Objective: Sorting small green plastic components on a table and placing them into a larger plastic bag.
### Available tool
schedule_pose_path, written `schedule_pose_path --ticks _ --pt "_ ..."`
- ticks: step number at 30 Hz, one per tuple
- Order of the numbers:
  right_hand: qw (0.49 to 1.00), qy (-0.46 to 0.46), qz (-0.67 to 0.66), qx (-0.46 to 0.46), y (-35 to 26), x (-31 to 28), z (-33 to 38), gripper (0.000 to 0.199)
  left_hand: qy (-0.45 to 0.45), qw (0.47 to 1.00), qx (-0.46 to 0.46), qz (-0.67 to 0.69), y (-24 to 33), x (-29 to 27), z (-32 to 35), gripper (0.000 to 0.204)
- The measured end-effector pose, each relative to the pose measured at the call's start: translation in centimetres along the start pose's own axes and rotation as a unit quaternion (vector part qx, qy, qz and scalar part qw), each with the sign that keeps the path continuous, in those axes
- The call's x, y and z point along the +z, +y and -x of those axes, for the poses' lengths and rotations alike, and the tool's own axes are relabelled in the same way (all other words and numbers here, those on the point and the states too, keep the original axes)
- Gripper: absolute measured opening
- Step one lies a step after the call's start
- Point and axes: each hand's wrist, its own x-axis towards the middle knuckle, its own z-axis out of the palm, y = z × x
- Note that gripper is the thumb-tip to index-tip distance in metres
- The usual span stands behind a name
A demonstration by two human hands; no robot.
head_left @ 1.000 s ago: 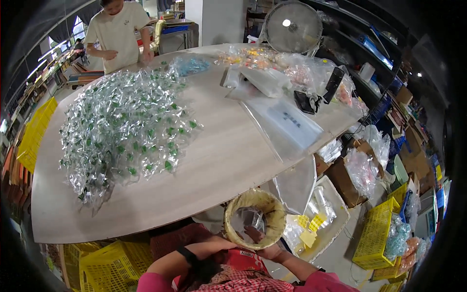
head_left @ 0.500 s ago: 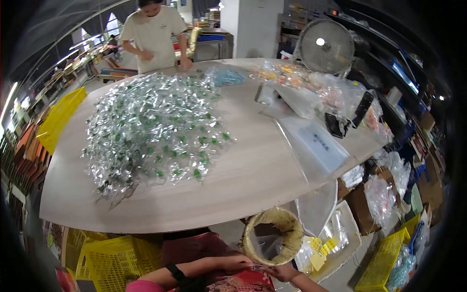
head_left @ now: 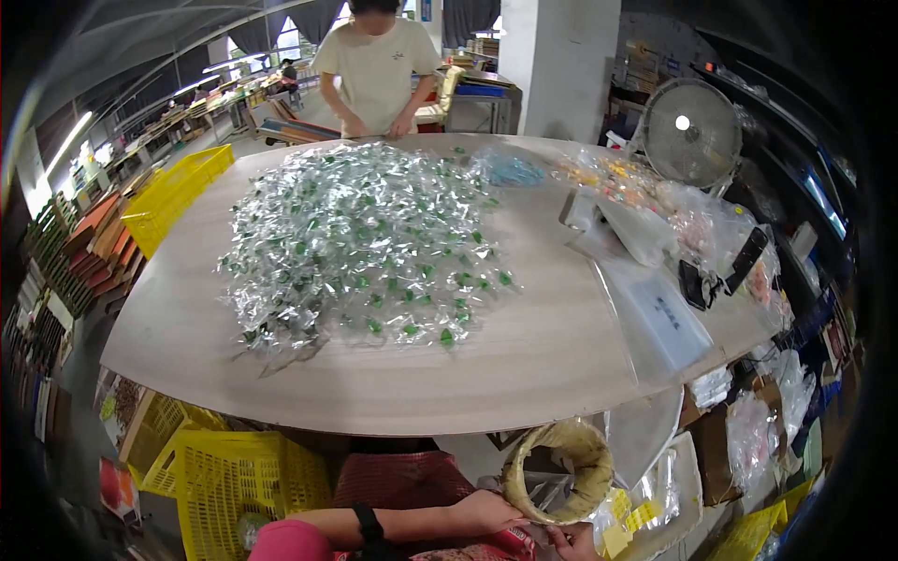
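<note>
Round woven basket [head_left: 558, 472] held low, below the near edge of the tabletop [head_left: 524, 365].
Left hand [head_left: 486, 512] closed on the basket's lower left rim; right hand [head_left: 569, 540] just under it, mostly cut off, grip not discernible. Basket opening tilted up, possibly holding clear packets. Heap of clear green-centred wrappers [head_left: 360, 243] well beyond the basket, up and left; yellow crate [head_left: 238, 477] left of it.

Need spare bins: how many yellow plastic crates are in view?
3 at least: one yellow plastic crate left of the table, one under its near edge, one bottom right; others may be hidden.
</note>
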Motion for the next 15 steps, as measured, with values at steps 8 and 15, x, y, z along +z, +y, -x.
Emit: schedule_pose_path --ticks 8,15 --pt "0.982 0.001 0.138 -0.131 4.9 -1.6 -1.8 0.033 -0.071 0.996 0.059 -0.022 -3.6 1.8 -0.1 0.035" --pt "0.979 -0.129 0.155 0.022 4.9 -8.5 -4.3 0.022 -0.136 0.962 -0.171 -0.162 -1.4 -8.5 0.1 0.042"
